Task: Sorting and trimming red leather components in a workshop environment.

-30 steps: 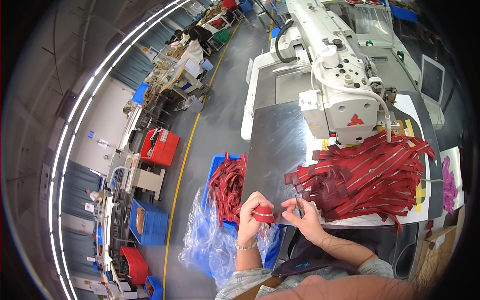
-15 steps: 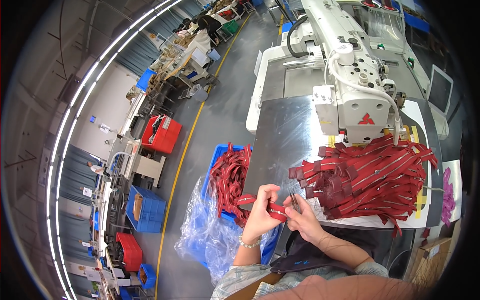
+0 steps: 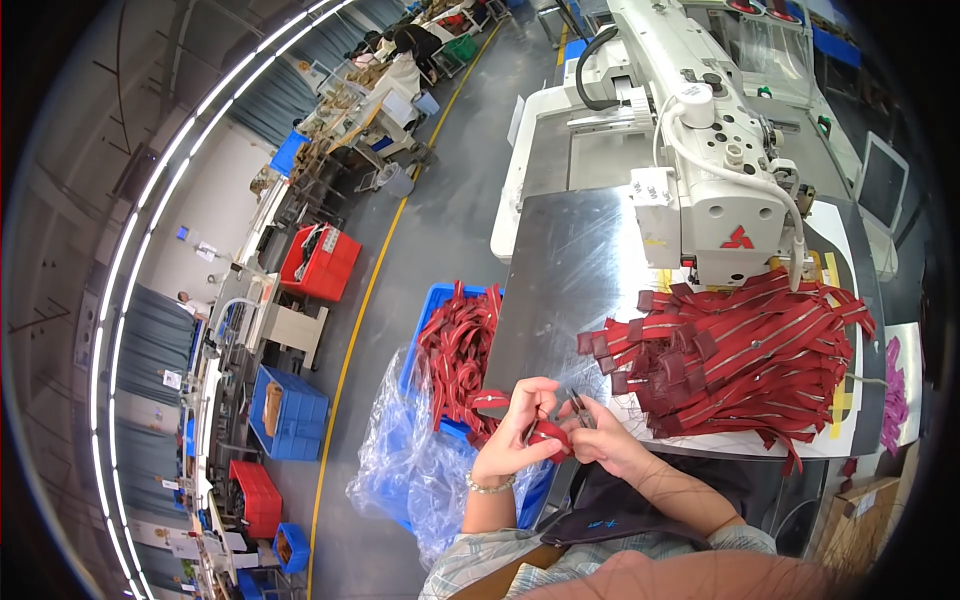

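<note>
A red zipper [image 3: 546,432] is gripped in my left hand [image 3: 508,436], bent into a loop between the fingers, with one end sticking out toward the blue crate. Close beside it, my right hand [image 3: 612,446] is closed around small metal thread snips [image 3: 577,407], points upward. The fingertips of both hands nearly meet at the zipper. To the right of the hands, a large heap of red zippers [image 3: 750,355] with darker red end tabs lies on the machine table. More red zippers [image 3: 460,345] fill a blue crate [image 3: 436,296] to the left.
A white sewing machine head [image 3: 725,215] stands over the far side of the heap. Its metal table [image 3: 560,270] has its front edge by my hands. Clear plastic sheeting [image 3: 425,490] drapes the crate. A cardboard box [image 3: 862,515] stands at lower right; red and blue bins [image 3: 290,415] line the aisle.
My left hand has tilted and drawn the zipper loop slightly lower. The snips have turned a little in my right hand, their points shifting left. The heap has not moved.
</note>
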### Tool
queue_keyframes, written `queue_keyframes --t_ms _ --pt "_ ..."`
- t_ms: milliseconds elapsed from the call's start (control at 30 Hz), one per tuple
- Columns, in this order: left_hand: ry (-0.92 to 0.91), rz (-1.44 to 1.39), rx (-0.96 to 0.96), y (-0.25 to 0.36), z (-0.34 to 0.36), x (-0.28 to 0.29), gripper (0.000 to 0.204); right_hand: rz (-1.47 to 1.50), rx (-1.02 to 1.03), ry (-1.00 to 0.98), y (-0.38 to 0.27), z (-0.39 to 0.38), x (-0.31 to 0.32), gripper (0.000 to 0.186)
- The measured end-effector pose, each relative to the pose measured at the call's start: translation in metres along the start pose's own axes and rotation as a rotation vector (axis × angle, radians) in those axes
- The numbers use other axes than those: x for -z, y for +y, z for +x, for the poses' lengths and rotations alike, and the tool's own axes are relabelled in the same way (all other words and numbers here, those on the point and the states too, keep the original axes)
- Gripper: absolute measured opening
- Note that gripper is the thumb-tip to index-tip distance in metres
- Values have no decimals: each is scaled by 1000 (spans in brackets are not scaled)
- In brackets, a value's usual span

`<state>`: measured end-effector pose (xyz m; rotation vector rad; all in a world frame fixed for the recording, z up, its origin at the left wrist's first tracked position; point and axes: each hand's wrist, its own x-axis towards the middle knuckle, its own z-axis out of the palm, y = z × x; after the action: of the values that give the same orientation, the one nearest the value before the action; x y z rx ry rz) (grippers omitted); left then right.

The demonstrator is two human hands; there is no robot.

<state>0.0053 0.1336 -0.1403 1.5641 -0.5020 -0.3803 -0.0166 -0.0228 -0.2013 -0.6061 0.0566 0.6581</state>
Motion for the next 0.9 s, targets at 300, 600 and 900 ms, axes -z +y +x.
queue_keyframes --t_ms 300,600,900 --pt "65 -37 -21 -1 0 -3 38 116 21 13 -4 0 -2 22" --pt "132 -22 -82 -7 0 -4 36 -477 405 109 -5 -9 -10 34" --pt "327 72 -191 -10 2 12 27 -404 -47 -187 -2 -28 14 23"
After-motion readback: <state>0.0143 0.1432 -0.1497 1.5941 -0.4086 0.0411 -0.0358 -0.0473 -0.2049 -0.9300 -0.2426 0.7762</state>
